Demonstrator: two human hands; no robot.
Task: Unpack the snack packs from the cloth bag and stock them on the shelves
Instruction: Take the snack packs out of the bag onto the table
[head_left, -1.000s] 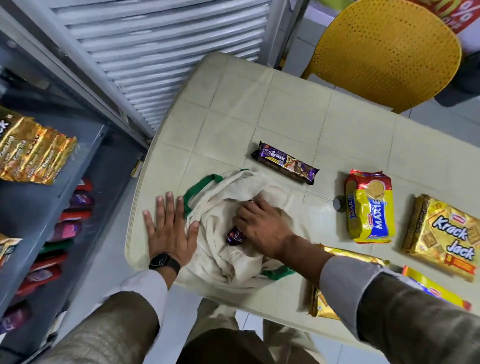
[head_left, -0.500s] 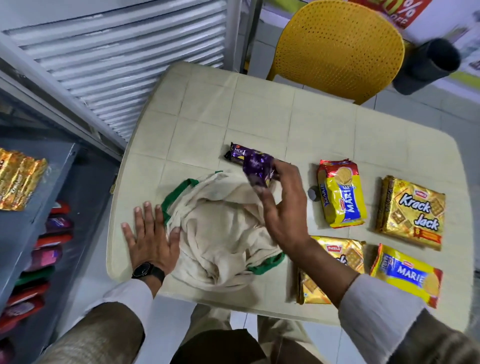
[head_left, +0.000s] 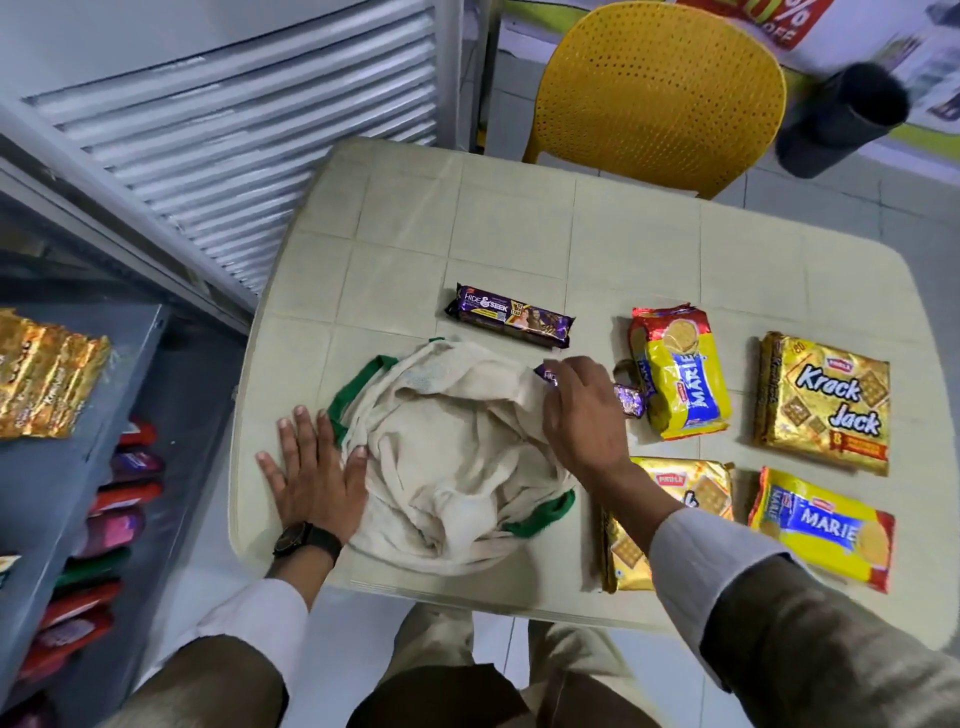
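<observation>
A crumpled cream cloth bag (head_left: 447, 462) with green handles lies on the beige table (head_left: 519, 234). My left hand (head_left: 317, 473) rests flat on the table, fingers spread, against the bag's left edge. My right hand (head_left: 582, 410) is closed over a purple Hide & Seek pack (head_left: 628, 399) at the bag's right edge; the pack's ends stick out on both sides of the hand. Another Hide & Seek pack (head_left: 511, 314) lies behind the bag. To the right lie two Marie packs (head_left: 678, 371) (head_left: 826, 527) and two Krack Jack packs (head_left: 826, 402) (head_left: 696, 486).
Grey shelves (head_left: 57, 483) stand at the left, holding gold packs (head_left: 44, 374) on top and red and purple packs (head_left: 114, 509) lower down. A yellow chair (head_left: 660, 88) stands behind the table. A metal shutter (head_left: 234, 135) fills the back left.
My right hand drew a purple pack out of the bag, lifted it over the bag, then lowered it to the table at the bag's right edge. My left hand stayed flat.
</observation>
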